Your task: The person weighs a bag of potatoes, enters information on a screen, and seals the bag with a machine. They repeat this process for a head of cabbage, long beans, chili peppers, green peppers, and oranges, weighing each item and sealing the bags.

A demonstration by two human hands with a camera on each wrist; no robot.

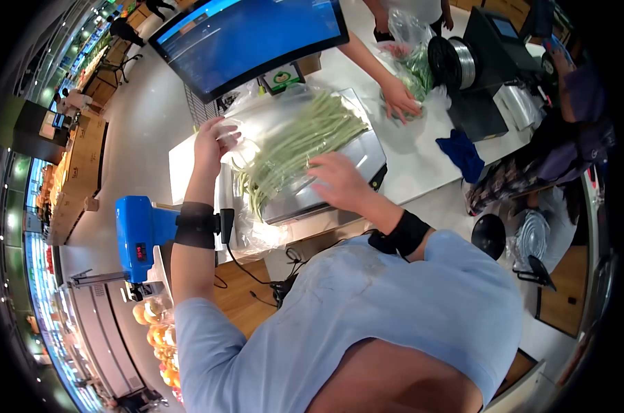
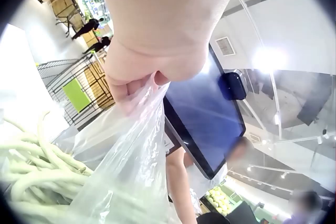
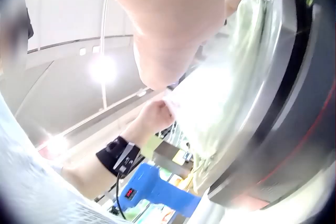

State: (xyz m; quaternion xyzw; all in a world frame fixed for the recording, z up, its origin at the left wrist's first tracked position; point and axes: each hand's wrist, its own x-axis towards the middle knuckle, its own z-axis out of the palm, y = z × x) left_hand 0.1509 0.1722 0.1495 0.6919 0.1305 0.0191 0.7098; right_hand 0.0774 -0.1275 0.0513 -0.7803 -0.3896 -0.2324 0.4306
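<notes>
Long green beans [image 1: 302, 138] lie in a heap inside a clear plastic bag [image 2: 123, 153] on the flat scale [image 1: 364, 165]. At the bag's left end, my left hand [image 1: 212, 144] pinches the gathered plastic between thumb and fingers, raised above the beans. My right hand [image 1: 341, 182] is at the near side of the bag, over the scale's front part, its fingers pointing toward the beans. In the right wrist view its fingertips are hidden behind the hand, and I cannot tell whether they grip the plastic.
A monitor [image 1: 250, 45] stands behind the scale. Across the counter another person's hand [image 1: 399, 102] rests by bagged greens [image 1: 417, 72]. A blue handheld device [image 1: 143, 234] is at the left, a blue cloth [image 1: 461, 155] at the right. Loose plastic [image 1: 260, 234] hangs at the front edge.
</notes>
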